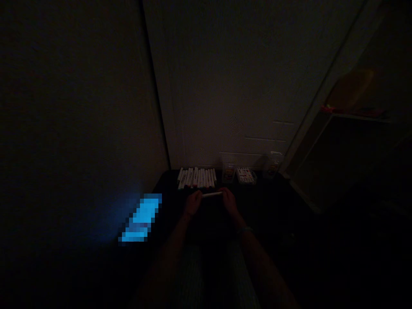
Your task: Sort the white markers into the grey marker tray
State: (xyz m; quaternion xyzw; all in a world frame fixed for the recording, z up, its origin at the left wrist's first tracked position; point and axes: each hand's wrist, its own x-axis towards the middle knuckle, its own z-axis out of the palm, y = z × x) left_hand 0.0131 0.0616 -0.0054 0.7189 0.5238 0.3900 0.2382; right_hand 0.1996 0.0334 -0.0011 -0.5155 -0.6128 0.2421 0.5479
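In dim light I hold a white marker [212, 194] level by its two ends. My left hand [193, 202] is closed around one end, and my right hand [229, 200] grips the other. Just beyond my hands lies a row of white markers [201, 177] with coloured ends, side by side on the dark surface [206, 223]. To their right stands a clear plastic container [228, 171] with a label. Beside it is a clear case packed with white marker-like pieces [246, 175], whose exact kind is too dark to tell.
A second clear container [273, 165] stands farther right, near the wall [206, 107] behind the surface. On the left a glowing blue screen [141, 219], blurred into blocks, leans or lies at the edge. A shelf-like ledge [357, 115] with reddish things is at the right.
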